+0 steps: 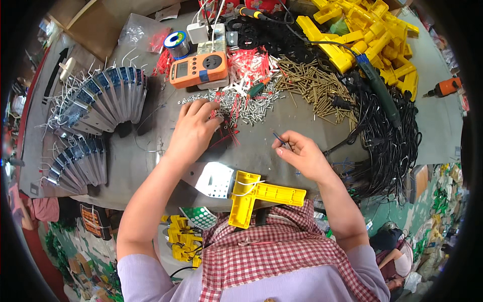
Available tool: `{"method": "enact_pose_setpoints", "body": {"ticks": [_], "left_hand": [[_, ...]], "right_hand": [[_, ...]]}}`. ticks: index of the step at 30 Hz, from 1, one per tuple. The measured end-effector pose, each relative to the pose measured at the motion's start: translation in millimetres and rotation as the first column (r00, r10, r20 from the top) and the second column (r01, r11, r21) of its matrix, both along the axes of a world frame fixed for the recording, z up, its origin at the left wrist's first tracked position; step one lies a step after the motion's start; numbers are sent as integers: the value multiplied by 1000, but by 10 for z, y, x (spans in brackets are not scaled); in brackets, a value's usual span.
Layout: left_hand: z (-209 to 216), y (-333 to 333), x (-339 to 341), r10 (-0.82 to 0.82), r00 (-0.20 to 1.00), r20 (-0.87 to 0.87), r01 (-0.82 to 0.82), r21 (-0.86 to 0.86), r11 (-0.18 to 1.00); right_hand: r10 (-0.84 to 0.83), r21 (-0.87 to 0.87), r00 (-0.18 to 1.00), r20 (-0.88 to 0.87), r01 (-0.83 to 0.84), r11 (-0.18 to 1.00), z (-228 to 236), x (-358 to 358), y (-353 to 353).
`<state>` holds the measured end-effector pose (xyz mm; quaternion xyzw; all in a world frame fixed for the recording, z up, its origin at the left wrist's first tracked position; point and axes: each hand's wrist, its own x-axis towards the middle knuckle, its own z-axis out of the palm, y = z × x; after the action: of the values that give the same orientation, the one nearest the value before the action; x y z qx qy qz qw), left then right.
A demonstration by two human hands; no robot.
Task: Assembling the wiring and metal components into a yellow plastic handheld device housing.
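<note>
My right hand [303,153] pinches the end of a thin dark cable [279,140] between thumb and fingers, above the middle of the table. To its left, my left hand [195,128] bends its fingers down at the near edge of the small screws and nuts [251,108]. Its fingertips are close together beside some thin red wires [230,136]; what they hold, if anything, is hidden. Below the hands, at the table's front edge, lies an open yellow plastic handle shell [271,193] with white wires across it. A silver plate with small holes [214,180] adjoins its left side.
Metal plates with wires [108,95] stand in curved rows at left. An orange meter [196,70] and solder spool [176,44] sit behind my left hand. Brass-coloured pins [319,88], yellow shells [372,35], a black cable heap [387,151] and a soldering iron [377,90] fill the right.
</note>
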<state>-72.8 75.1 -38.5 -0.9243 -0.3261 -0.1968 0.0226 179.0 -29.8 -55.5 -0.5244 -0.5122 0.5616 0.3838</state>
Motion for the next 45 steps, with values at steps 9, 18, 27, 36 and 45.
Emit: {"method": "enact_pose_setpoints", "body": {"ticks": [9,18,27,36,45], "left_hand": [[-86,-155,198,65,989,-131,-63,16,998],[17,-197,515,495,667,557,263,-798,543],[165,-263,605,85,922,377,-64,-67,996],[72,-474,662,402,745,532,192,-748,635],[17,-622,673,463,655,597,384,-791,476]], "right_hand": [[11,-54,996,87,-6,999,68,-8,30],[-176,228,981,-82,190,955,38,-216,260],[-76,133,889,452,18,991,182,-38,349],[-193,230,981,-36,196,953,243,-92,212],[-191,344,981,24,171,923,268,-116,86]]}}
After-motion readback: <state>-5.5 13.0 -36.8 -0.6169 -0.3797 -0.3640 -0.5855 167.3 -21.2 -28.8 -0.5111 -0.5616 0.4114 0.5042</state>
